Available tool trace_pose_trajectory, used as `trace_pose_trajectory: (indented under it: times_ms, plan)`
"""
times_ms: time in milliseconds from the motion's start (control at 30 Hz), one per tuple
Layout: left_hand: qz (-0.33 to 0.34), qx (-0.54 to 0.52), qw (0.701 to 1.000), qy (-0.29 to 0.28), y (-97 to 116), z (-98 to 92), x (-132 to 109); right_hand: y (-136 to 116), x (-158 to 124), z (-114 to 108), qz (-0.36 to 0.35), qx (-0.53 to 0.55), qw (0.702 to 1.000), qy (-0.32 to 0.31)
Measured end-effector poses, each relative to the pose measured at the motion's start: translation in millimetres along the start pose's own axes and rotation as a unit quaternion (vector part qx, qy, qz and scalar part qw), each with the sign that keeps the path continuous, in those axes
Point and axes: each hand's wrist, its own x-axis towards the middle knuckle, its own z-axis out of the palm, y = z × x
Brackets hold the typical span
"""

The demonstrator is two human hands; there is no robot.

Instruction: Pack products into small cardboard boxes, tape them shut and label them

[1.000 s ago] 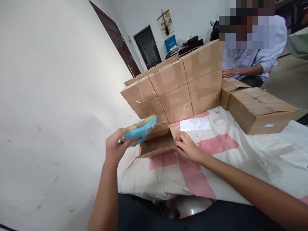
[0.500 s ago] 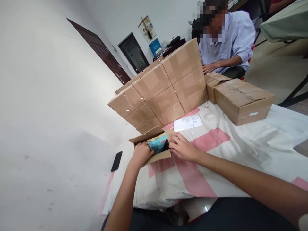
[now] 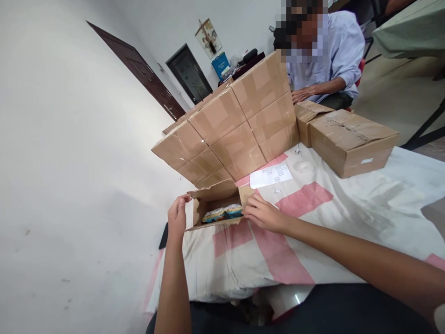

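Observation:
A small open cardboard box (image 3: 217, 190) stands on the cloth in front of me, flaps up. Inside lies a blue and yellow packet (image 3: 222, 214), low against the near wall. At the left, my left hand (image 3: 178, 214) is closed with its fingertips on the corner of the box's far flap. My right hand (image 3: 263, 213) pinches the right end flap (image 3: 245, 194); part of that flap is hidden behind the fingers.
Taped cartons (image 3: 229, 125) are stacked behind the box. Two more cartons (image 3: 352, 134) stand at the right. A printed sheet (image 3: 271, 175) and a clear tape roll (image 3: 304, 168) lie on the cloth. A dark phone (image 3: 163, 236) is partly behind my left arm. Another person (image 3: 325, 60) sits beyond.
My left hand has let go of the packet and moved left, out of the box, to the flap corner. The packet now sits lower in the box. My right hand stays at the right flap.

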Motion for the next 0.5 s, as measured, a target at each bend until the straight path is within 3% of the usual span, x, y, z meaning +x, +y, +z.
trace_pose_trajectory:
  times_ms: [133,233,300,400,500]
  plan:
    - [-0.053,-0.02,0.995,-0.084,-43.0,13.3,-17.5,2.0,0.8,1.4,-0.036,0.035,0.999,0.009]
    - [-0.069,-0.053,0.991,-0.105,-59.2,24.9,-33.9,-0.2,-0.9,1.2,-0.023,0.115,0.993,0.023]
    - [-0.085,-0.093,0.986,-0.107,-64.1,29.7,-42.2,-2.9,-3.2,2.3,0.029,0.206,0.977,0.046]
    - [-0.089,-0.11,0.983,-0.116,-66.7,33.2,-47.9,-4.4,-6.1,7.0,0.147,0.335,0.927,0.075]
    - [-0.086,-0.117,0.982,-0.118,-68.1,33.8,-49.1,0.8,-7.8,13.4,0.205,0.392,0.897,0.015]
